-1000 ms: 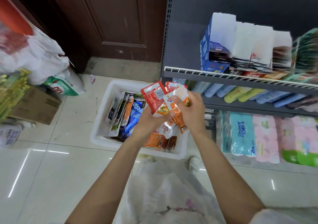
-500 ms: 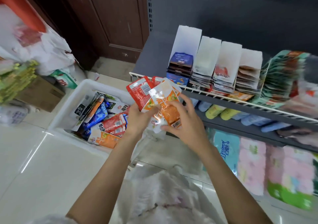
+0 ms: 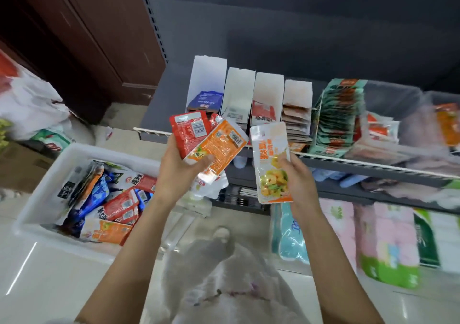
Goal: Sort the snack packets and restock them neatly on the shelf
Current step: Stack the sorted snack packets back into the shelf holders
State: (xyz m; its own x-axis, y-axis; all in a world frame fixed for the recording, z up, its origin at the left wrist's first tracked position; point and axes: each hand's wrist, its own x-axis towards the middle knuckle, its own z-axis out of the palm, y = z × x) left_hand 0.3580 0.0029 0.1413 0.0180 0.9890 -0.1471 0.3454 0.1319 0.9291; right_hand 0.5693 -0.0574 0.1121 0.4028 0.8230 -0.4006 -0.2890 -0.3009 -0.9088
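Note:
My left hand (image 3: 178, 174) grips a fan of snack packets: a red packet (image 3: 190, 131) behind and an orange packet (image 3: 219, 146) in front, with more hanging below. My right hand (image 3: 297, 178) holds a single white-and-orange packet (image 3: 270, 161) upright, apart from the fan. Both are raised in front of the shelf rail (image 3: 348, 160). On the shelf stand white display boxes (image 3: 207, 77) partly filled with packets. A white bin (image 3: 49, 191) on the floor at left holds several mixed packets.
Stacks of green packets (image 3: 338, 114) and more snacks fill the shelf to the right. Tissue packs (image 3: 388, 239) sit on the bottom shelf. A brown door (image 3: 107, 37), white bags (image 3: 29, 109) and a cardboard box (image 3: 17, 166) stand at left. My shoe (image 3: 220, 234) is on the tiled floor.
My right hand has pulled one white-and-orange packet off the bunch and moved it to the right. The view has swung right and up toward the shelf.

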